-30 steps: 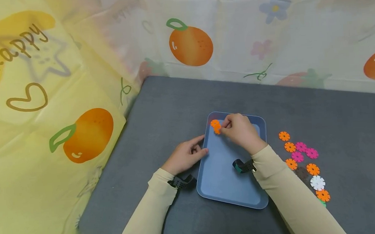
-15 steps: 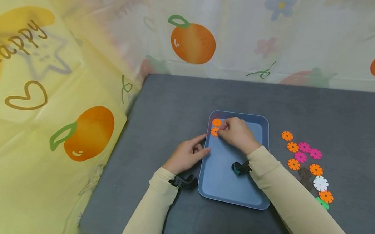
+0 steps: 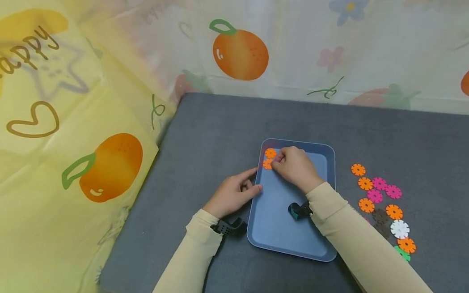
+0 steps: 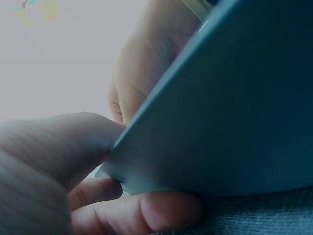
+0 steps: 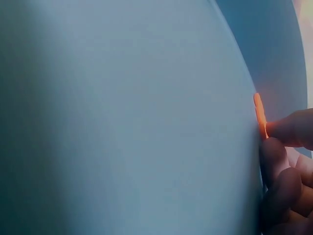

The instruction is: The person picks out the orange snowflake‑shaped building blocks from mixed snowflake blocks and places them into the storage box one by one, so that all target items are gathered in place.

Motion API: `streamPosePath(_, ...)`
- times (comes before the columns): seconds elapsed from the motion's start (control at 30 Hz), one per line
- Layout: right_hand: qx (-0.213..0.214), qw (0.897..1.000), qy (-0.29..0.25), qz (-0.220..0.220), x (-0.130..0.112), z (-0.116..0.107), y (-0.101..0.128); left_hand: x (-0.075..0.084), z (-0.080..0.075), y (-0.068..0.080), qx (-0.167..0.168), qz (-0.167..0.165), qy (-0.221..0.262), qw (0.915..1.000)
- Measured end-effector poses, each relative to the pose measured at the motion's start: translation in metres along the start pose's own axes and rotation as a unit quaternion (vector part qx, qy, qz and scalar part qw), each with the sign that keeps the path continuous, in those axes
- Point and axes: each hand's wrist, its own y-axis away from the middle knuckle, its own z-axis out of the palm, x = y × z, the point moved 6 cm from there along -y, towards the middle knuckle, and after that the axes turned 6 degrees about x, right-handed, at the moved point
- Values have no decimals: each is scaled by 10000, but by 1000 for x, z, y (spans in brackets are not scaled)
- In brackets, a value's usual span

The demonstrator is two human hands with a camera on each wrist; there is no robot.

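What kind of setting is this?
Probably a makeshift tabletop recording booth: a grey table screened by fruit-print plastic sheets, with a blue tray and toy snowflake discs laid out.

It looked like a home play corner: a cartoon fruit-print cloth (image 3: pixel 95 105) hung behind a grey table (image 3: pixel 217 125) with toy discs (image 3: pixel 379 200).

The word "happy" in brown letters on the yellow cloth (image 3: pixel 36 131), far left of the hands
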Motion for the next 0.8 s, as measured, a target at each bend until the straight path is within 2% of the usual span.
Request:
streamPosePath(0.33, -63, 10000, -52, -36, -6, -8, 6, -1, 1, -1, -3, 5, 1, 10000)
streamPosePath(0.57, 124, 9997, -24, -215, -11, -39, 25, -1, 2, -1, -6, 80, 9, 10000)
streamPosePath(0.8, 388, 9992, 53, -61, 4, -79, 47, -2, 1, 0, 61, 99, -86, 9999)
